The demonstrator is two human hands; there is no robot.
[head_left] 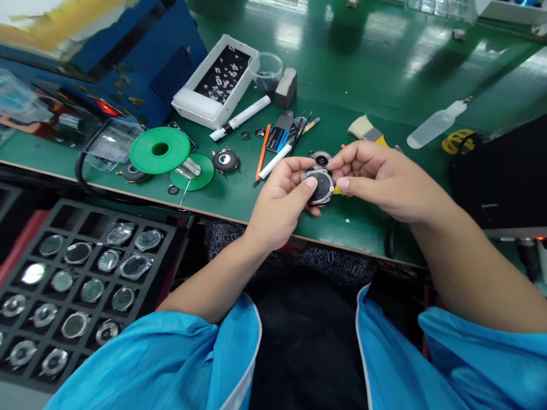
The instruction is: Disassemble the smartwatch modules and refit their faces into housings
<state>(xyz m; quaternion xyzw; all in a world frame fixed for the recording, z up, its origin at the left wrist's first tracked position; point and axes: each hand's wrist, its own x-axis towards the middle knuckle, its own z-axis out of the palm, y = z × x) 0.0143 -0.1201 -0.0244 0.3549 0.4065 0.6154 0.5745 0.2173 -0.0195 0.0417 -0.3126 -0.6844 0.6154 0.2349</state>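
Observation:
My left hand (pixel 284 196) is closed around a round watch case (pixel 321 187), its thumb lying on the dark face. A smaller round watch back cover (pixel 320 159) with a dark centre sits just beyond the case, between the fingertips of both hands. My right hand (pixel 376 176) is at the case's right edge, fingers curled and thumb bent toward them. Whatever its fingertips pinch is too small or hidden to tell. A tiny pinkish-white dot (pixel 331 189) shows on the case rim.
Left of my hands lie a green spool (pixel 160 149), another watch part (pixel 225 160), a white marker (pixel 245 115) and an orange stick (pixel 264 152). Behind stands a white box (pixel 213 108) of small pieces. A brush (pixel 365 128) and bottle (pixel 436 124) lie right; a watch tray (pixel 92 228) sits lower left.

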